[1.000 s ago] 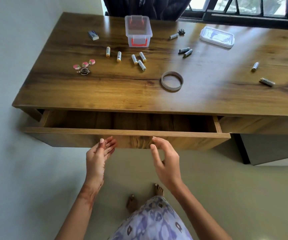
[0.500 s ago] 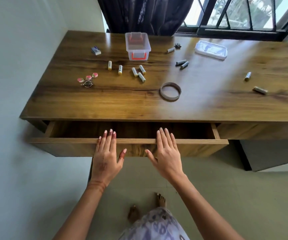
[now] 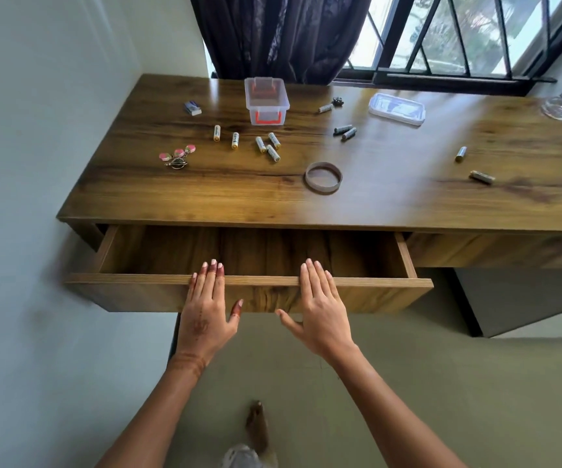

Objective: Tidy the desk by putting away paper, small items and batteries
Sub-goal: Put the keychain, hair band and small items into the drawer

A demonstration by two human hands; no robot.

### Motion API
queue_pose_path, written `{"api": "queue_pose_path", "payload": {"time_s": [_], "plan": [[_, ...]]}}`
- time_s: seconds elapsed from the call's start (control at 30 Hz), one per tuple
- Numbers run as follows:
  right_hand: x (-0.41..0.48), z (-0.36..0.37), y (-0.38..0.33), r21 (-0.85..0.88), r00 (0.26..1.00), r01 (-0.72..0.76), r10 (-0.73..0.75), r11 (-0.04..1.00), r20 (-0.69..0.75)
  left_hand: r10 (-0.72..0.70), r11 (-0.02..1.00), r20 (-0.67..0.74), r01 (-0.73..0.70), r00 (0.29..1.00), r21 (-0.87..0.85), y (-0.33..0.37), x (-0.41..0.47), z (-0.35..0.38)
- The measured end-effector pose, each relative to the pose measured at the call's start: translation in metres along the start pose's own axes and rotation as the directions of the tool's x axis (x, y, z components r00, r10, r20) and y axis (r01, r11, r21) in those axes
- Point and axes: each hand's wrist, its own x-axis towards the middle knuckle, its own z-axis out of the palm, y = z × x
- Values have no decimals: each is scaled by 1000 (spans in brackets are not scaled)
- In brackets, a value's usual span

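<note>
Drawer (image 3: 249, 281) farther out, flat hands (image 3: 207, 312) atop.

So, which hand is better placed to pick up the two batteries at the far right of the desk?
The right hand, probably. Both hands rest on the drawer front, but those batteries lie on its side.

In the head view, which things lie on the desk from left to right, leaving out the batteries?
Pink-headed clips → eraser → open plastic box → tape ring → box lid.
</note>
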Motion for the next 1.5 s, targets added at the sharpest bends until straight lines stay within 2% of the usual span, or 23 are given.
{"api": "queue_pose_path", "payload": {"time_s": [0.57,1.03,1.5], "plan": [[-98,-10,-20,8,998,17,-18,1000,54,17,1000,19,-17,1000,21,8,-100,-15],[-125,-15,-26,93,999,33,-35,995,16,-13,1000,69,14,998,-7,15,-129,-26],[-121,-26,-21,162,996,60,-70,985,55,-10,1000,99,12,995,-25,15,-128,-33]]}}
